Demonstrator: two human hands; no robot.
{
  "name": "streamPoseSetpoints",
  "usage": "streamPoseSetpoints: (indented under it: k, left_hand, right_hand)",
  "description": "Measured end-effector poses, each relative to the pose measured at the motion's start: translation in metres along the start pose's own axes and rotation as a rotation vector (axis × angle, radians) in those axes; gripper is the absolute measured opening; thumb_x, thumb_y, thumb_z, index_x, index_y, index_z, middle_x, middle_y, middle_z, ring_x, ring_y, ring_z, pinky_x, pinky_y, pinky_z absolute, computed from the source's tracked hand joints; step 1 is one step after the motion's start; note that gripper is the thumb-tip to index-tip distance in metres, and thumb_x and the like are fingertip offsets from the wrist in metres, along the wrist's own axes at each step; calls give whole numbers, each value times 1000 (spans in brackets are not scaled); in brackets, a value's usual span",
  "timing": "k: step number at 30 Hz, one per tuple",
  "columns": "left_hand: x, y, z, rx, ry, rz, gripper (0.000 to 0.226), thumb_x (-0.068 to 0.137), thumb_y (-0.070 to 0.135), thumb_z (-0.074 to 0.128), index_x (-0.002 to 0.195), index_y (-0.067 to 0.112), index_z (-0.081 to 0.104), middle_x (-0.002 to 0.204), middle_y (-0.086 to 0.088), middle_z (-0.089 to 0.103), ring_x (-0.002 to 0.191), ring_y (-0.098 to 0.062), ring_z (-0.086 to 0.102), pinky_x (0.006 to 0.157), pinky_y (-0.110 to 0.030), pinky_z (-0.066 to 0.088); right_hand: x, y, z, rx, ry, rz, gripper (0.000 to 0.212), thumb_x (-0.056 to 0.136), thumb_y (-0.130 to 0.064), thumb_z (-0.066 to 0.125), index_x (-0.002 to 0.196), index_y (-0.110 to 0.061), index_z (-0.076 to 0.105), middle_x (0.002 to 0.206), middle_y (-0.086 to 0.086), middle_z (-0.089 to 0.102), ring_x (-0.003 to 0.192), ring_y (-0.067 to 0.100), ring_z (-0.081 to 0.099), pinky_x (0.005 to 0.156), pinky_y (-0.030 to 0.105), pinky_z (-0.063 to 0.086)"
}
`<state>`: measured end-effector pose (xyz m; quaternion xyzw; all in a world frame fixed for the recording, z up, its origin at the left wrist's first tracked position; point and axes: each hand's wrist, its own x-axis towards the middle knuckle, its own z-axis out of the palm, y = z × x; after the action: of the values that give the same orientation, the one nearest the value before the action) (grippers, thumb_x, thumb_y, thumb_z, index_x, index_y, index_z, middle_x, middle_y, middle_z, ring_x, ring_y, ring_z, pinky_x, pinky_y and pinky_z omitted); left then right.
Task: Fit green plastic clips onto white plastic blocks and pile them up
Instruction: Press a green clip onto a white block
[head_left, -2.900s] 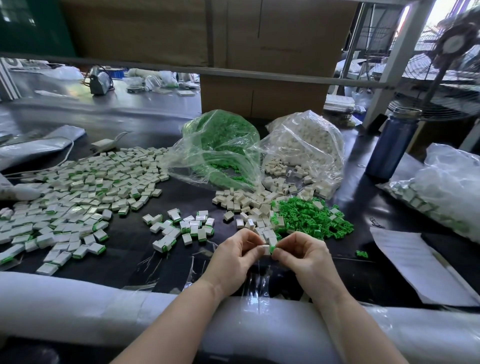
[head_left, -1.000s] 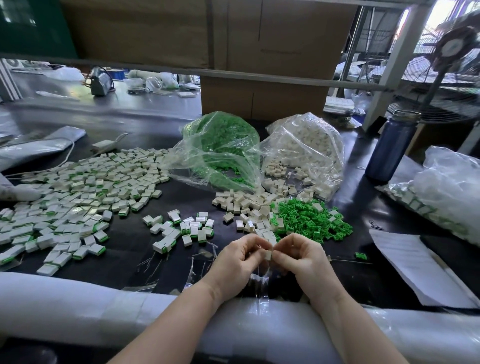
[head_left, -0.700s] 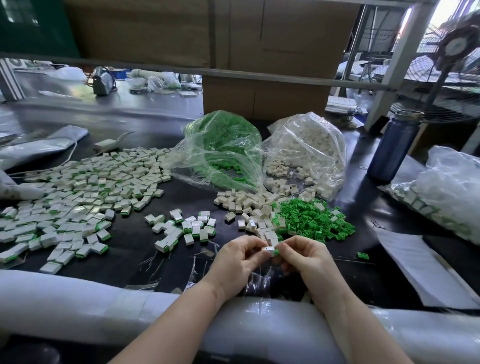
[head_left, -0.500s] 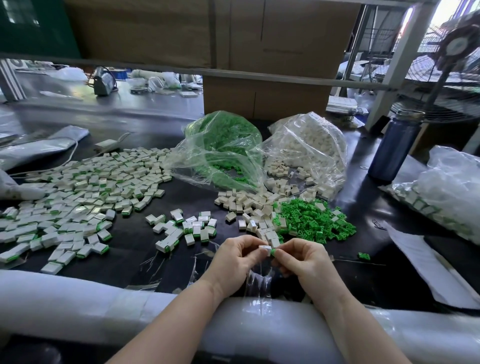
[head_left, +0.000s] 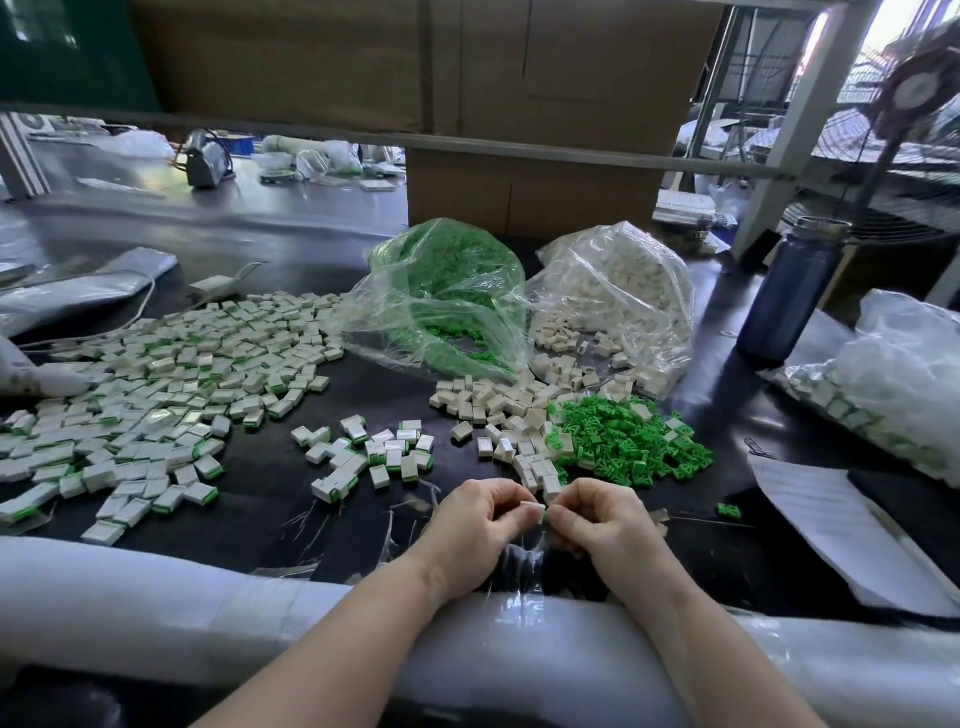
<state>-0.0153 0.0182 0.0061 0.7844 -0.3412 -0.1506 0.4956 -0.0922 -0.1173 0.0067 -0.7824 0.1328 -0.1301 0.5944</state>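
Little has shifted in the past half second: both hands remain together over the dark table (head_left: 260, 499), fingertips meeting. Left hand (head_left: 478, 525) and right hand (head_left: 597, 530) pinch 1 white block (head_left: 534, 506) between them, a sliver of green at its right end; whether the clip is fully seated cannot be told. Crinkled clear film (head_left: 519, 561) lies under the wrists, against a white padded edge (head_left: 156, 597). Just beyond the fingers sit loose white blocks (head_left: 488, 402) and a heap of green clips (head_left: 628, 441), 1 stray clip (head_left: 729, 511) apart at right. Finished blocks with green ends (head_left: 171, 395) spread to the left, a smaller cluster (head_left: 374, 452) nearer. Behind, 2 open clear bags spill parts: the green-clip bag (head_left: 447, 291) and the white-block bag (head_left: 618, 296). A blue bottle (head_left: 789, 296) and paper sheet (head_left: 841, 530) stand right.
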Motion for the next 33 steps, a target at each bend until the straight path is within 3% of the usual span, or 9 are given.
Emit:
streamPoseSetpoints:
  k: [3,6,9,12,14,17,23,30,33]
  left_hand:
    - [1,0,3,-51,61,16,14,89,22,61,96,13,69,82,2,68,73,-8,58,75,-23,48]
    - [1,-1,3,-105,73,38,17,86,16,65,102,21,64,84,5,63,71,-11,57,72,-22,50]
    - [0,-3,4,-43,75,62,26,79,8,70,95,26,59,82,4,60,65,-13,56,68,-22,50]
    - [0,-4,5,-7,133,95,19,82,12,70,86,29,62,80,8,61,64,0,54,68,-15,47]
    - [2,-4,5,-21,145,95,7,86,18,65,89,24,66,86,6,65,77,-4,59,75,-18,48]
    - [4,-4,3,-56,117,52,7,88,19,61,88,23,67,85,6,67,83,-8,61,80,-19,49]
    - [2,-4,3,-5,79,16,11,88,20,62,94,18,72,78,16,66,76,4,60,74,-7,45]
    - [1,-2,3,234,54,126,15,89,16,61,96,11,73,73,15,51,76,-6,53,73,-14,41]
    - [-1,-1,3,195,71,124,15,89,16,60,97,10,72,78,12,57,79,-7,56,76,-15,44]
  right_hand:
    - [0,-2,1,30,45,-45,17,85,0,62,70,-9,61,56,-1,59,54,10,54,51,21,46]
    - [0,-2,-1,136,94,-37,10,84,5,62,80,-5,61,56,1,63,51,10,58,49,19,48]
    - [0,-1,-2,168,107,-21,10,83,6,62,79,-4,62,55,2,64,51,9,58,48,19,48]
    - [-1,-2,-3,192,83,-13,10,82,4,64,78,-6,65,59,4,67,53,11,60,50,20,50]
    - [-2,-2,-4,208,77,-11,10,81,2,65,77,-7,67,61,5,67,54,11,61,51,21,51]
    - [-2,-3,-4,125,69,-12,10,82,-2,66,73,-6,67,59,3,65,52,10,59,50,21,50]
    - [-1,-3,-1,-27,34,20,17,84,-4,64,68,-8,63,51,-4,58,46,5,52,47,20,46]
    - [-1,-2,-1,-122,-50,36,23,83,2,63,64,-9,59,45,-8,58,43,-2,49,47,14,39]
    - [0,-1,-1,-101,-13,21,21,83,0,64,65,-9,60,50,-5,59,47,3,51,49,18,43]
